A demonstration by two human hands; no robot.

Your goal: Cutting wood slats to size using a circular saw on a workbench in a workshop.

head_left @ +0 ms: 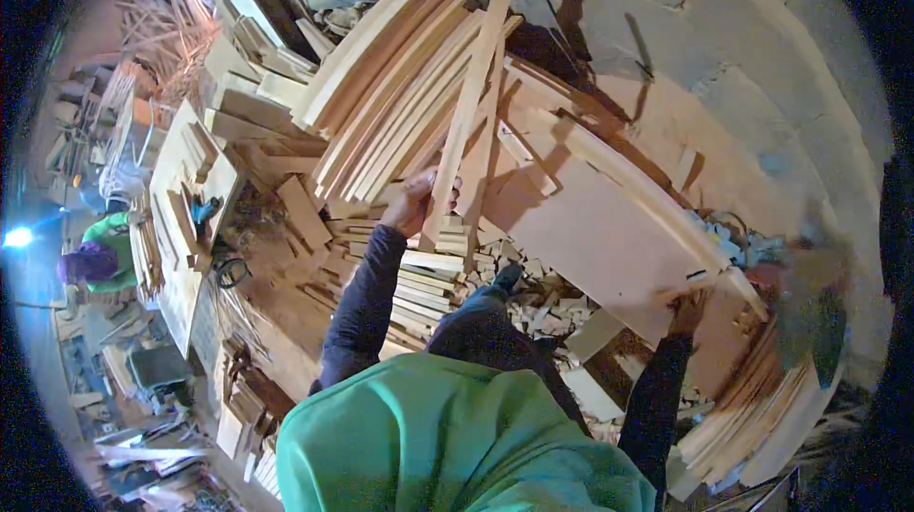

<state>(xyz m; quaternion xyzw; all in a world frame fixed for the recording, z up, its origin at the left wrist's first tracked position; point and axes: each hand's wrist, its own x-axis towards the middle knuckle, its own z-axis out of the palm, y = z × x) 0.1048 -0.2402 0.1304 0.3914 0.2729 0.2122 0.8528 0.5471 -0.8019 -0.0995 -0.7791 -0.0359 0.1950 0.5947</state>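
Note:
My left hand (411,203) is closed around a long pale wooden slat (473,83), near its lower end. The slat stands tilted, its far end reaching past the stacked boards (381,83). At the right, my right hand (685,310) rests at the near edge of a brown worktable (590,240), by the end of a long wooden rail (643,190) lying along the tabletop. Its fingers are dark and too indistinct to read. A short wooden piece (526,158) lies on the table near the slat.
Offcuts (552,317) are heaped between my legs and the table. Shorter slats (419,288) lie stacked by my left arm. More long strips (752,417) lie at the lower right. At far left, a co-worker in green (114,250) bends over a pale table (181,307).

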